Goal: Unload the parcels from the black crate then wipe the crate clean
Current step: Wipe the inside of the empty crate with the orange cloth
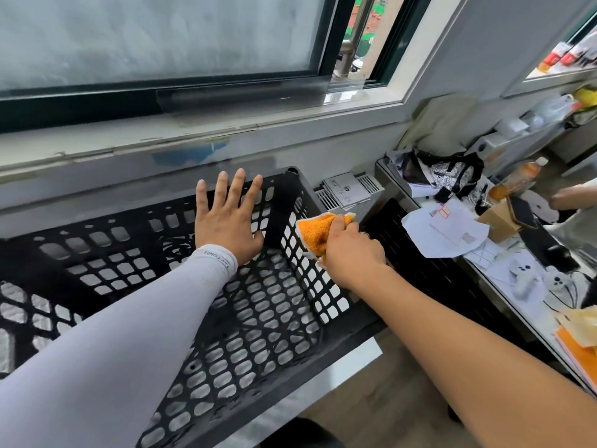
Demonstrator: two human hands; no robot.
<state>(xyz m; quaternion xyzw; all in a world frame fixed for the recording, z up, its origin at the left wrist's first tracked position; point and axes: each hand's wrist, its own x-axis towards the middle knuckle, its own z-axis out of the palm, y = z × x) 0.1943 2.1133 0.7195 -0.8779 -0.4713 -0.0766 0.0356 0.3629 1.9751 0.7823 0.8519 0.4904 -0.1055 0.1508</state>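
A black latticed crate stands below the window with nothing inside it. My left hand, in a pale grey sleeve, lies flat with fingers spread against the crate's far inner wall near its back right corner. My right hand grips a bunched orange cloth and holds it against the top of the crate's right wall. No parcels show in or beside the crate.
A cluttered desk sits to the right, with loose papers, a bottle of orange drink and a dark bag. Another person's hand reaches in at the far right. The window sill runs just behind the crate.
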